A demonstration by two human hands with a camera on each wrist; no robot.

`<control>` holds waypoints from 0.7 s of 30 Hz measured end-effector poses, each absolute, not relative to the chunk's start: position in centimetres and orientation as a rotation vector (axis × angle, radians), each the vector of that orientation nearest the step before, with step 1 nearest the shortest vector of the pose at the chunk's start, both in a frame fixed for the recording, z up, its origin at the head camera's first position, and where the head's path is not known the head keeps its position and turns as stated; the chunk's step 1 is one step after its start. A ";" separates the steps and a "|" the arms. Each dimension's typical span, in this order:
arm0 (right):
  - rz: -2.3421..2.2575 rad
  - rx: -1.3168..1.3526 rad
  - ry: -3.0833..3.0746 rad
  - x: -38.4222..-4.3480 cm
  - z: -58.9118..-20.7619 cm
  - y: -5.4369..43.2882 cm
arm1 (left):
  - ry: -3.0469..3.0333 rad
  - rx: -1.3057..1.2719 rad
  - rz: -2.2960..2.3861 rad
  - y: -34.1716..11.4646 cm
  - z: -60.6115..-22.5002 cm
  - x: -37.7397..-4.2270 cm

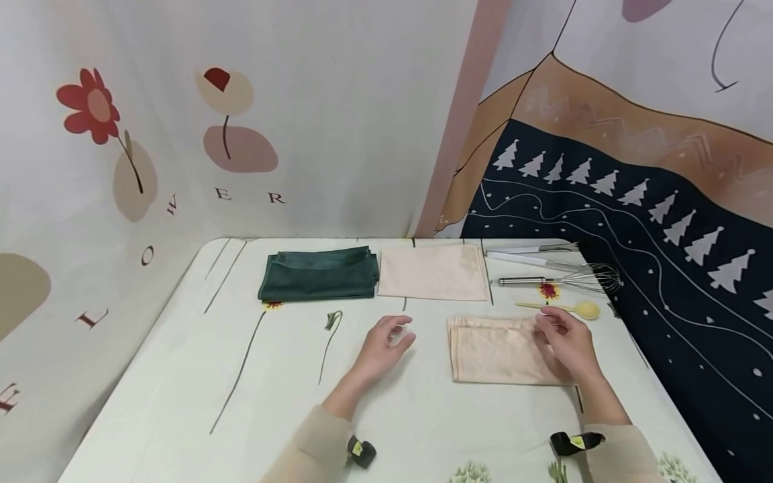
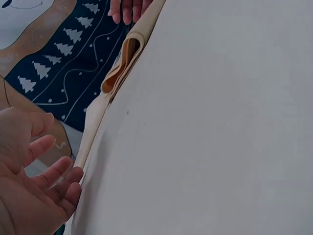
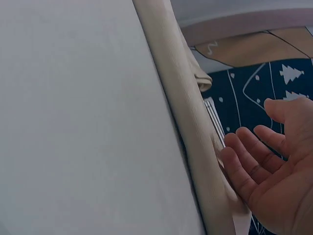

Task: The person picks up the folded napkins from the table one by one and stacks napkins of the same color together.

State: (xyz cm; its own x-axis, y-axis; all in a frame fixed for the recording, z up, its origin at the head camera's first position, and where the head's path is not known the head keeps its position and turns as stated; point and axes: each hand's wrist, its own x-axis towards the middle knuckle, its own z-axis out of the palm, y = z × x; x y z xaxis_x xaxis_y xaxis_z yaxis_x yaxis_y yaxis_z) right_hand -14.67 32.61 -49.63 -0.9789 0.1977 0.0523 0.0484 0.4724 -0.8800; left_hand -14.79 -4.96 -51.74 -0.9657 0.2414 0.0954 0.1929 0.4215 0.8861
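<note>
A folded peach cloth lies on the table in front, its layered edge to the left. My right hand hovers at the cloth's right end, with fingertips over its upper right corner. Loosely bent, apart fingers show in the right wrist view, where the right hand is close beside the cloth and grips nothing. To the left of this cloth, my left hand is over the white tabletop with nothing in it. Its fingers are spread and slightly bent in the left wrist view, where the cloth's folds also appear.
Behind the hands, a dark green folded cloth adjoins a second peach cloth. At the back right lie a whisk, white-handled utensils and a yellow spoon. Printed curtains rise behind the table.
</note>
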 end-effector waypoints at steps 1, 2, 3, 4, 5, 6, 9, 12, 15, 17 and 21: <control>1.516 -0.226 -2.555 -14.6 -49.6 32.9 | 2.616 0.417 1.603 -4.6 -51.8 -14.8; 1.506 -0.240 -2.542 -14.5 -49.6 33.2 | 2.618 0.431 1.595 -4.3 -51.8 -14.8; 1.504 -0.254 -2.524 -14.4 -49.6 33.5 | 2.619 0.444 1.590 -4.0 -51.9 -14.8; 1.509 -0.271 -2.502 -14.3 -49.6 33.7 | 2.620 0.452 1.584 -3.7 -51.9 -14.8; 1.514 -0.289 -2.481 -14.1 -49.6 34.0 | 2.618 0.458 1.579 -3.4 -51.9 -14.8; 1.521 -0.312 -2.462 -14.0 -49.6 34.2 | 2.614 0.457 1.574 -3.0 -51.9 -14.8; 1.471 -0.394 -2.443 -13.6 -49.7 34.9 | 2.595 0.465 1.561 -2.0 -52.0 -14.6; 1.358 -0.453 -2.450 -13.2 -49.8 35.4 | 2.577 0.492 1.545 -1.1 -52.1 -14.4; 1.247 -0.480 -2.492 -13.0 -50.0 35.9 | 2.560 0.519 1.524 -0.4 -52.1 -14.2; 1.209 -0.477 -2.540 -12.9 -50.1 36.2 | 2.548 0.536 1.517 0.0 -52.1 -14.2; 1.198 -0.487 -2.689 -12.7 -50.2 36.8 | 2.529 0.546 1.506 0.5 -52.0 -14.2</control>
State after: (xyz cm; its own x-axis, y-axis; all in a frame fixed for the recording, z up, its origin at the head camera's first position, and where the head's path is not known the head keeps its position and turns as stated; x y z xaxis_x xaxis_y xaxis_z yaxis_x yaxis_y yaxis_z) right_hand -12.73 36.77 -50.19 -0.9345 0.3558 0.0113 0.2295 0.6265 -0.7449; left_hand -14.19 0.46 -52.04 -0.9229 0.3806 0.0577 0.2320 0.4303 0.8724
